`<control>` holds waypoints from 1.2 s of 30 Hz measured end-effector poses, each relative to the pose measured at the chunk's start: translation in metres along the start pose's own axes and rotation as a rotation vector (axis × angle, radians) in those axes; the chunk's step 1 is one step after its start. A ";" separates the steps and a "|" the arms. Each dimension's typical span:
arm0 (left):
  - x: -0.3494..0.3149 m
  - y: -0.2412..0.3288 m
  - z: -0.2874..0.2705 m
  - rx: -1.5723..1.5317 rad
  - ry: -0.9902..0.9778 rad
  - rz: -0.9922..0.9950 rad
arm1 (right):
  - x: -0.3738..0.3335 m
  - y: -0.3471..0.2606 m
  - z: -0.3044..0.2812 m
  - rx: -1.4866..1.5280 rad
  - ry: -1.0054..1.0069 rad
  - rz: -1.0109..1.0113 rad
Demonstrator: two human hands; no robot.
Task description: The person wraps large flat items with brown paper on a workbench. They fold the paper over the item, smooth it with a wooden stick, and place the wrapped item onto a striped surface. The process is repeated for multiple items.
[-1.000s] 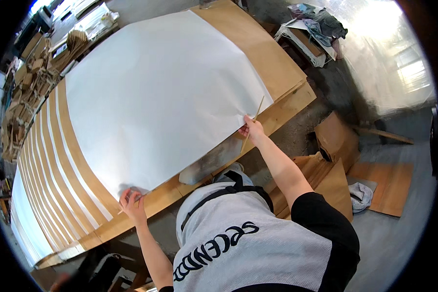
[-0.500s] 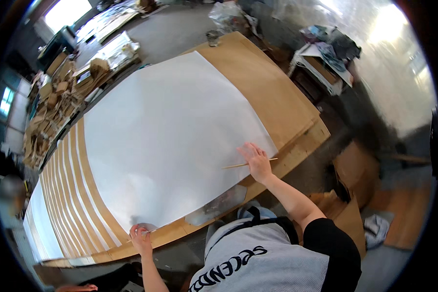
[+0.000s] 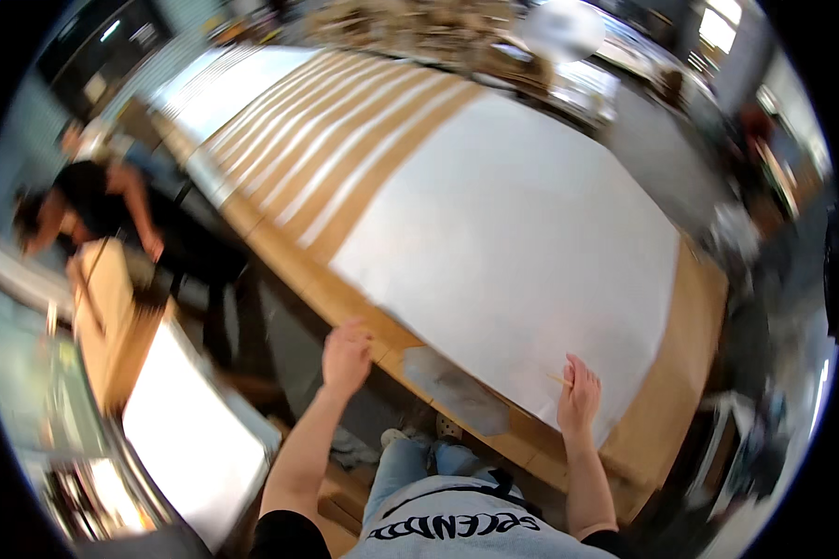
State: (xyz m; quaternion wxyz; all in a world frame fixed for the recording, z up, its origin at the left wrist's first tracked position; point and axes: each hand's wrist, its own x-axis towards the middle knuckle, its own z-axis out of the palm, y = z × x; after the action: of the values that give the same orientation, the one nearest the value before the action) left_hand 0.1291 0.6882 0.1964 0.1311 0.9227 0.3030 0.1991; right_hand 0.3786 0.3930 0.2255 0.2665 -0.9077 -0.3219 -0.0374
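Observation:
A large white sheet [image 3: 522,224] lies over a long table, on top of brown paper. My right hand [image 3: 580,396] is closed round a thin wooden stick [image 3: 557,379], above the sheet's near right part. Only a short end of the stick shows past my fingers. My left hand [image 3: 347,359] is over the table's near edge, left of the sheet's lower border. Its fingers look loosely apart and blurred, with nothing visible in them. Narrow white strips [image 3: 345,177] alternate with brown bands on the left part of the table.
A greyish translucent sheet [image 3: 457,389] lies at the table's near edge. To the left a person in black [image 3: 112,200] bends near a cardboard box [image 3: 107,326]. A bright white panel [image 3: 191,429] stands at lower left. Cardboard pieces [image 3: 410,28] are heaped beyond the table.
My view has swung left, bringing the person and white panel into sight. My left hand has come away from the white sheet's edge. My right hand still has the stick.

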 end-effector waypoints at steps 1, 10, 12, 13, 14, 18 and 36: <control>-0.037 0.003 0.000 -0.087 0.031 -0.108 | -0.002 -0.017 0.006 0.063 -0.099 -0.032; -0.412 0.111 0.025 -0.447 -0.060 -1.286 | -0.085 -0.195 0.071 0.101 -0.853 -0.856; -0.451 0.145 0.027 -0.486 0.099 -1.480 | -0.122 -0.217 0.081 0.125 -0.940 -1.069; -0.468 0.161 0.036 -0.494 0.233 -1.513 | -0.140 -0.226 0.082 0.222 -0.953 -1.221; -0.482 0.176 0.044 -0.493 0.367 -1.543 | -0.156 -0.236 0.082 0.235 -1.005 -1.329; -0.519 0.241 0.057 -0.582 0.760 -1.675 | -0.251 -0.250 0.067 0.206 -1.097 -1.692; -0.639 0.537 0.169 -0.411 1.956 -2.169 | -0.732 -0.053 -0.059 -0.311 -1.180 -3.004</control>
State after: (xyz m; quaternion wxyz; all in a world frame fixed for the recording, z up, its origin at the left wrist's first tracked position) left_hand 0.0062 -0.1431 0.0576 0.0864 -0.2830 0.7633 0.5743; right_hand -0.2254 -0.0156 0.1246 0.2520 -0.3047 0.9169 -0.0545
